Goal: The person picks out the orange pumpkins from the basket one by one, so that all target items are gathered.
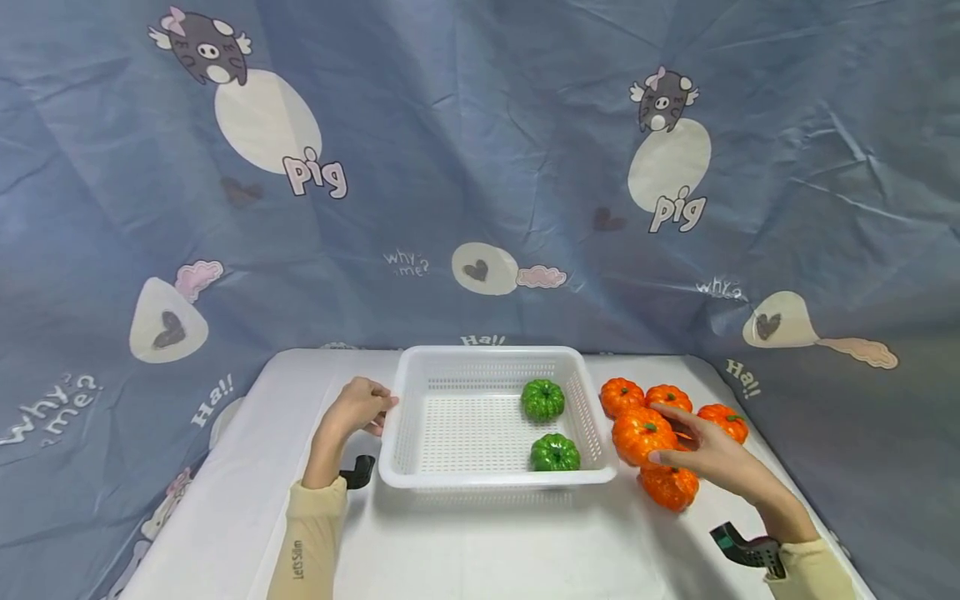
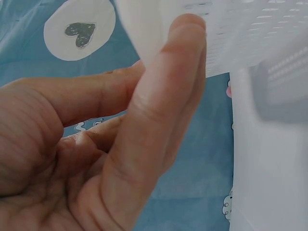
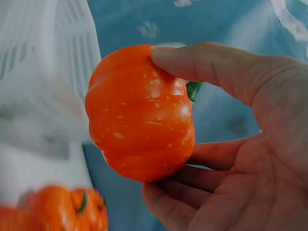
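A white plastic basket (image 1: 480, 481) with slotted walls stands in the middle of the table, two green pumpkins (image 1: 543, 400) inside at its right end. My left hand (image 1: 360, 407) grips the basket's left rim, thumb on one side and fingers on the other; in the left wrist view the fingers (image 2: 159, 96) lie against the white wall. Between thumb and fingers of my right hand (image 1: 705, 450) is an orange pumpkin (image 3: 142, 115) with a green stem, held up just right of the basket. More orange pumpkins (image 1: 671, 487) lie under and around that hand.
The white-covered table (image 1: 480, 542) runs in front of the basket. Single orange pumpkins sit behind (image 1: 622, 397) and to the right (image 1: 723, 422) of the right hand. A blue printed cloth (image 1: 480, 167) hangs behind the table and along its sides.
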{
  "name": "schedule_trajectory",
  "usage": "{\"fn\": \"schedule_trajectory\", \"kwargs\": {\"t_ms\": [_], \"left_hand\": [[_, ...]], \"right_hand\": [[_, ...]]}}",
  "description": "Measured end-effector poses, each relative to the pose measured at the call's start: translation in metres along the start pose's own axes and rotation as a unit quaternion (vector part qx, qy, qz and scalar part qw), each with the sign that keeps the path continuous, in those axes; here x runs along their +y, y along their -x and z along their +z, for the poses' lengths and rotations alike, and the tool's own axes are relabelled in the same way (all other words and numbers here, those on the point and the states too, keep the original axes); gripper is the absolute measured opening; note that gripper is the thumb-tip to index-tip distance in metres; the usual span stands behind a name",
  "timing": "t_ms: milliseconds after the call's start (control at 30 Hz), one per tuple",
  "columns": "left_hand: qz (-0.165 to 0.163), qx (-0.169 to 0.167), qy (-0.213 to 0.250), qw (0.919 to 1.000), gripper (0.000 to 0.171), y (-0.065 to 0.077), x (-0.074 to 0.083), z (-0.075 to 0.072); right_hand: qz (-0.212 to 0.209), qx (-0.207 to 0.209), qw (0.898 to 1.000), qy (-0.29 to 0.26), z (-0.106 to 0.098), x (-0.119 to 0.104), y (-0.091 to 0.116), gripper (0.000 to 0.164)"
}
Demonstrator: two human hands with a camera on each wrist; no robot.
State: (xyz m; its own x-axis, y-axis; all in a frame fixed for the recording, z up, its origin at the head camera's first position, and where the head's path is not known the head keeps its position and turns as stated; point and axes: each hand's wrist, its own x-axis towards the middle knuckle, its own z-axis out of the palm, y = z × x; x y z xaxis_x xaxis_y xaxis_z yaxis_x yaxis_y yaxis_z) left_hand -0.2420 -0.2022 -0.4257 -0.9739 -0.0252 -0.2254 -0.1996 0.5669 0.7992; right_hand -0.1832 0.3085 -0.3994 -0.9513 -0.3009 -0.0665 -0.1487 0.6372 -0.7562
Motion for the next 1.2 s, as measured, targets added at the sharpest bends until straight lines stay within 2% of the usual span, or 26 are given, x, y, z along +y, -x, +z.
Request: {"fn": "schedule_trajectory", "kwargs": {"t_ms": [133, 367, 567, 700, 933, 1200], "left_hand": [[0.002, -0.001, 0.002, 1.0, 0.036, 0.001, 0.0, -0.003], [0.007, 0.0, 0.002, 1.0, 0.036, 0.001, -0.002, -0.004], [0.008, 0.002, 0.002, 1.0, 0.034, 0.002, -0.004, -0.003], [0.008, 0.0, 0.001, 1.0, 0.034, 0.002, -0.003, -0.003], [0.009, 0.003, -0.002, 1.0, 0.034, 0.002, -0.002, -0.005], [0.005, 0.002, -0.002, 1.0, 0.033, 0.002, -0.003, -0.003]], "right_hand": [[0.047, 0.008, 0.999, -0.005, -0.013, 0.024, 0.016, 0.082], [0.12, 0.022, 0.992, 0.028, -0.03, 0.058, 0.038, 0.086], [0.164, 0.021, 0.985, 0.039, -0.033, 0.087, 0.047, 0.089], [0.192, 0.007, 0.981, 0.038, -0.031, 0.104, 0.048, 0.091], [0.193, 0.005, 0.981, 0.023, -0.023, 0.125, 0.046, 0.088], [0.206, -0.003, 0.978, -0.01, -0.007, 0.138, 0.042, 0.089]]}}
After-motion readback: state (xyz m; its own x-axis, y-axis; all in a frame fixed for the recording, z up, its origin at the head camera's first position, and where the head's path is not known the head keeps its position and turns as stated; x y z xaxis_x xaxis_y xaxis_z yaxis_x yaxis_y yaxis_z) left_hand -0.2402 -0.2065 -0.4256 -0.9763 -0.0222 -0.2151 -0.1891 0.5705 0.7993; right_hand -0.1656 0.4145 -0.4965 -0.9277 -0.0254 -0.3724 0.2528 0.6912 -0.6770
